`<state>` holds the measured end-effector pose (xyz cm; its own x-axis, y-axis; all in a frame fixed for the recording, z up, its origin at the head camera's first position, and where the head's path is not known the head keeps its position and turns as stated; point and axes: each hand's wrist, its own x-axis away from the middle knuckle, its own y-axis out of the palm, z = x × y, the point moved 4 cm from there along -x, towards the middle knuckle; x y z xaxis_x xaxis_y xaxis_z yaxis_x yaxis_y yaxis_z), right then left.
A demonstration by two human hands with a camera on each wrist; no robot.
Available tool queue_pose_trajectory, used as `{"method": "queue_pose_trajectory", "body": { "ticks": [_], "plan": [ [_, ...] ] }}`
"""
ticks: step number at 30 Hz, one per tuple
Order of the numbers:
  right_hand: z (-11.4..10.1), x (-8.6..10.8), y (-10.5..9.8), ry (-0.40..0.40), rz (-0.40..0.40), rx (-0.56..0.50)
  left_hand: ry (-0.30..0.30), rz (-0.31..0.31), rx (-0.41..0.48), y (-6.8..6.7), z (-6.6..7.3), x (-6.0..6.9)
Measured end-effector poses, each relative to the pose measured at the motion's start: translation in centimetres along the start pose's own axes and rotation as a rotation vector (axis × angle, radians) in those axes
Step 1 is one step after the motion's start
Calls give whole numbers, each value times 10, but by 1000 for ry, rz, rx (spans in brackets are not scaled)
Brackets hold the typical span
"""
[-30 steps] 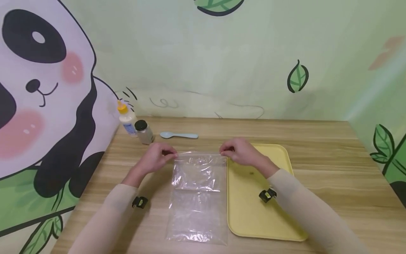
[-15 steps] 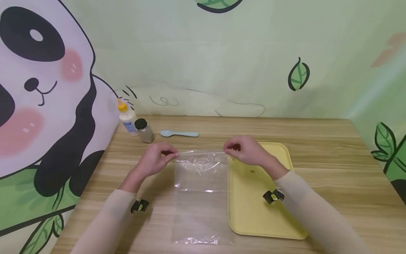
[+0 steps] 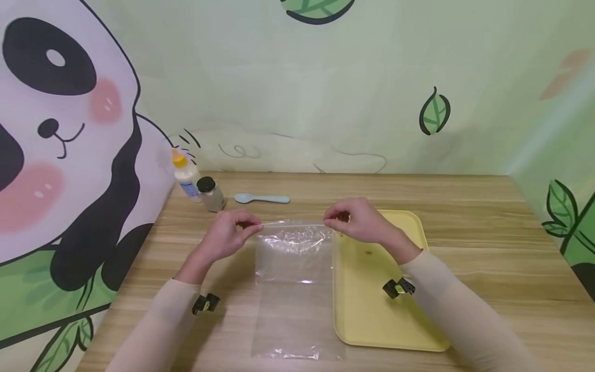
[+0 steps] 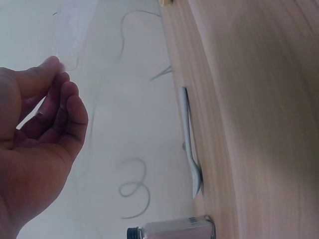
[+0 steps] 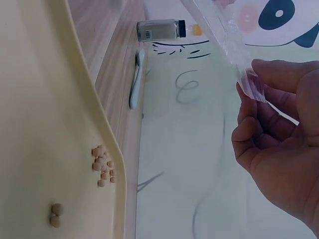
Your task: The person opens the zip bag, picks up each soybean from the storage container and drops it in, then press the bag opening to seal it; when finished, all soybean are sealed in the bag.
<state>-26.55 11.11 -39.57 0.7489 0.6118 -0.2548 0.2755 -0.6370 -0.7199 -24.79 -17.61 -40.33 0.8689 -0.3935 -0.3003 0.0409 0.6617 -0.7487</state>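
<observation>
Spanning left grip (image 3: 229, 233) to right grip (image 3: 357, 219), clear bag (image 3: 295, 261), pinched.

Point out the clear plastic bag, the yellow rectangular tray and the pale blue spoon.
Clear plastic bag (image 3: 297, 297): head view, on its see-through middle.
Yellow rectangular tray (image 3: 367, 307): head view, on its bare flat bottom.
Pale blue spoon (image 3: 264, 198): head view, on its slim handle.

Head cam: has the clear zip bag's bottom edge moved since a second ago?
Yes. Judged against the yellow tray, the bottom edge of the clear zip bag has shifted right in the view, toward the tray's side.
</observation>
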Motion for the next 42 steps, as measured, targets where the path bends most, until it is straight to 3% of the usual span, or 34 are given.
{"method": "queue_pose_trajectory", "body": {
  "ticks": [15, 32, 42],
  "plan": [
    [-15, -13, 8, -28, -15, -11, 62, 23, 30, 3, 12, -2],
    [-19, -24, 15, -10, -58, -37, 86, 52, 15, 4, 15, -3],
    [-18, -25, 16, 12, -107, -81, 93, 46, 65, 6, 15, 0]
  ]
}}
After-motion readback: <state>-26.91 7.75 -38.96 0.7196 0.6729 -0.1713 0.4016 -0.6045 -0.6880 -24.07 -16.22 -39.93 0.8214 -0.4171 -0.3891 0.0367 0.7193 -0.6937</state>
